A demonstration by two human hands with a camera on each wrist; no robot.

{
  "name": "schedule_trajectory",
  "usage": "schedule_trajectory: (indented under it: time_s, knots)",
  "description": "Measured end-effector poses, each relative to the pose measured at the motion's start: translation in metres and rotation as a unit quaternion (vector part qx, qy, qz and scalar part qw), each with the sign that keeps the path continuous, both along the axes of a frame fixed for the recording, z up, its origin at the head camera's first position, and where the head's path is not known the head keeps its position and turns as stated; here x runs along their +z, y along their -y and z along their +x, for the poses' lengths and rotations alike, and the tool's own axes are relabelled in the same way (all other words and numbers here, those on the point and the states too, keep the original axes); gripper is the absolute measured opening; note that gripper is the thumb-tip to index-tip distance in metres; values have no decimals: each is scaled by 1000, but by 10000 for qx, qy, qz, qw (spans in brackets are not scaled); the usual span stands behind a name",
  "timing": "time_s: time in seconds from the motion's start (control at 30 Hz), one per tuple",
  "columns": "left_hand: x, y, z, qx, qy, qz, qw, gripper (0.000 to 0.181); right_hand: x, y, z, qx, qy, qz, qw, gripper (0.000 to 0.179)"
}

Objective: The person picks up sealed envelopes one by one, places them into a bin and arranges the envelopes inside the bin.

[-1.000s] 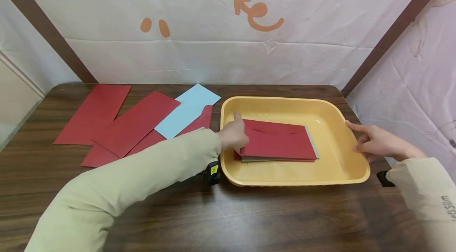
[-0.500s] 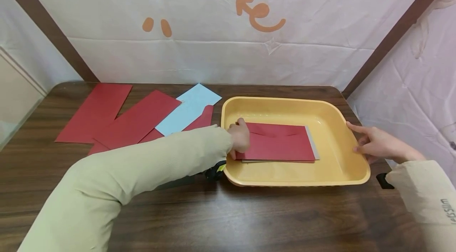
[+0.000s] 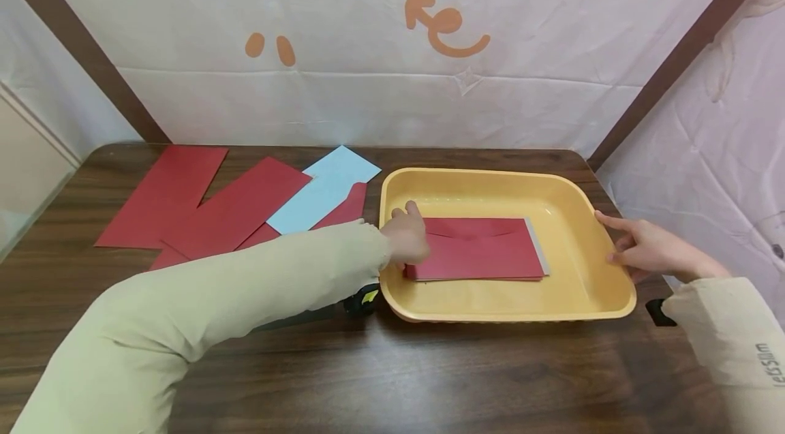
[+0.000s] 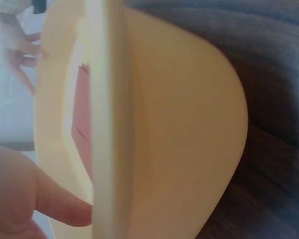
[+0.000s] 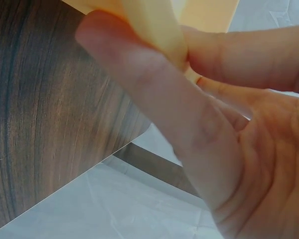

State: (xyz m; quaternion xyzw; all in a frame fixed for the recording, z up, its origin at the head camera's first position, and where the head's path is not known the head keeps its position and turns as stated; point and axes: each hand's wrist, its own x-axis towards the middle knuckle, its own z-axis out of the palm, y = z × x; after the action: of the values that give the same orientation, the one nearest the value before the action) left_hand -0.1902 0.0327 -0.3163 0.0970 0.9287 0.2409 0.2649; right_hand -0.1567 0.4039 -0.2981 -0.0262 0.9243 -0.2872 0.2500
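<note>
A stack of envelopes lies in a yellow plastic tray (image 3: 490, 301), with a red envelope (image 3: 481, 253) on top and a pale grey edge showing at its right. Over the stack's left end is my left hand (image 3: 407, 235); its lower fingers are hidden in the head view. In the left wrist view its thumb (image 4: 65, 201) extends straight by the tray rim (image 4: 107, 124). At the tray's right end, my right hand (image 3: 653, 246) grips the rim, its thumb and fingers on either side of the wall (image 5: 157, 30).
Left of the tray, several red envelopes (image 3: 162, 199) overlap on the dark wooden table (image 3: 429, 379), along with a light blue envelope (image 3: 328, 192). A dark flat object lies partly hidden under my left forearm. A printed white cloth (image 3: 368, 100) hangs behind the table.
The top red envelope's far edge has shifted towards me and now lies straighter on the stack. My left hand dipped at the stack's left end, then moved slightly left. My right hand stays on the rim.
</note>
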Motion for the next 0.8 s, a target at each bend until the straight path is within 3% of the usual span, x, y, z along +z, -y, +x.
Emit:
schedule_trajectory:
  time_s: [0.17, 0.3, 0.53, 0.7, 0.8]
  knots:
    - [4, 18, 6, -204, -284, 629, 9974, 69, -1, 1, 1, -29, -57, 10, 10000, 82]
    - [4, 33, 11, -421, -561, 1232, 9899, 55, -1, 1, 1, -27, -77, -27, 10000, 82]
    - [0, 54, 23, -548, -1062, 2218, 9677, 33, -2, 0, 2, -69, 5, -206, 9998, 81]
    - [-6, 75, 30, -368, -1726, 2724, 9458, 16, -1, 0, 2, -80, -5, -205, 9998, 81]
    - [-12, 92, 31, -128, -2137, 2752, 9372, 13, -1, 1, 2, -88, -9, -192, 9998, 81]
